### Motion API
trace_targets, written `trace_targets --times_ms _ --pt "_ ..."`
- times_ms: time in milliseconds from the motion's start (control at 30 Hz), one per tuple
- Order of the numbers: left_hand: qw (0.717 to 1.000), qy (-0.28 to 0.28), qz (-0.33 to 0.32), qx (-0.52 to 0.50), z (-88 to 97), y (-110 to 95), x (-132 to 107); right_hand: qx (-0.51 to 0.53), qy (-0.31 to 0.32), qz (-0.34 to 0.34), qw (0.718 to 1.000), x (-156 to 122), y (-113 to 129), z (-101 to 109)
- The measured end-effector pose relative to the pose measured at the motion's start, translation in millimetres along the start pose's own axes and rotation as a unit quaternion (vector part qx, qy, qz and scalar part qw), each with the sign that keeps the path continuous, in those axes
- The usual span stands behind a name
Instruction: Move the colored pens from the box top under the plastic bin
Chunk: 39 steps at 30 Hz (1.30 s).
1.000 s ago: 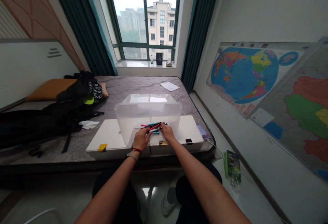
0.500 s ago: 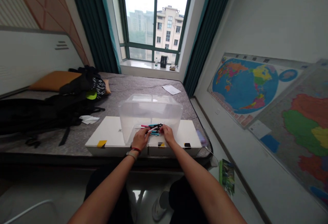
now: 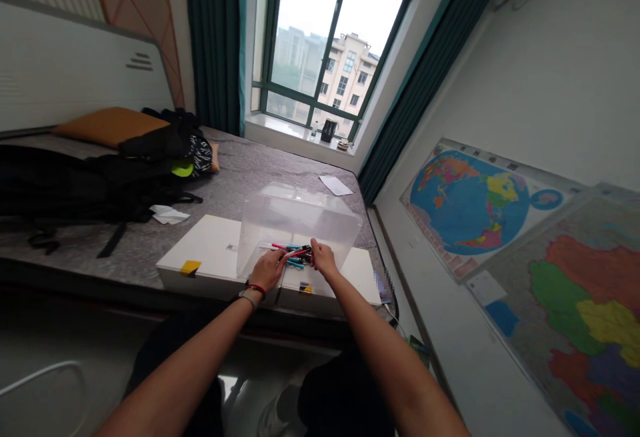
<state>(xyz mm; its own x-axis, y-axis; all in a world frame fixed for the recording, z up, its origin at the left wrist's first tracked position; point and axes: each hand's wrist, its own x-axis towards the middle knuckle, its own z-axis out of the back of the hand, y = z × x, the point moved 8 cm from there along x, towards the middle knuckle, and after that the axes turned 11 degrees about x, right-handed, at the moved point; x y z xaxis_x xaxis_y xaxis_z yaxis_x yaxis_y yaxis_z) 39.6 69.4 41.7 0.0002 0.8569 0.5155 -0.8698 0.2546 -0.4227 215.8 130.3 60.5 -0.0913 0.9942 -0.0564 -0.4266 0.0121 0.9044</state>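
Note:
A bunch of coloured pens (image 3: 290, 250), pink, red, blue and black, lies at the near rim of a clear plastic bin (image 3: 300, 220). My left hand (image 3: 267, 268) is closed on the bunch from the left. My right hand (image 3: 321, 258) pinches the pens' right ends. The bin stands on two flat white boxes (image 3: 207, 257) at the near edge of a grey mattress (image 3: 250, 170). Both forearms reach forward from below, and the left wrist wears a red cord and a watch.
Black bags and clothes (image 3: 100, 170) and an orange pillow (image 3: 107, 124) lie on the left of the mattress. A white paper (image 3: 336, 185) sits near the window. Maps (image 3: 475, 204) cover the right wall. My knees and a shoe show below.
The view has swung and tilted to the right. Both hands stay on the pen bunch at the bin's rim, hardly moved.

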Motion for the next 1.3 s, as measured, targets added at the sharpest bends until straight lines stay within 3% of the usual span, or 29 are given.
trace_targets --times_ms 233,467,733,867,967,1300 --pt "1.0 -0.001 -0.014 0.012 1.0 -1 -1 -0.141 0.078 0.044 0.986 13 32 -7" --pt "0.998 0.04 0.005 0.038 -3.2 2 -3 -0.299 0.106 0.096 0.943 17 55 -13" --pt "0.997 0.072 0.012 0.034 -10.6 6 -2 -0.227 0.14 0.123 0.956 16 69 -7" --pt "0.996 0.079 0.024 0.02 -10.0 7 -2 -0.19 0.097 0.144 0.966 20 73 1" --pt "0.997 0.073 0.027 0.01 -7.6 6 -3 -0.179 0.077 0.099 0.976 25 65 3" --pt "0.997 0.068 0.027 -0.032 -10.2 9 -4 -0.244 0.177 0.058 0.952 24 58 -12"
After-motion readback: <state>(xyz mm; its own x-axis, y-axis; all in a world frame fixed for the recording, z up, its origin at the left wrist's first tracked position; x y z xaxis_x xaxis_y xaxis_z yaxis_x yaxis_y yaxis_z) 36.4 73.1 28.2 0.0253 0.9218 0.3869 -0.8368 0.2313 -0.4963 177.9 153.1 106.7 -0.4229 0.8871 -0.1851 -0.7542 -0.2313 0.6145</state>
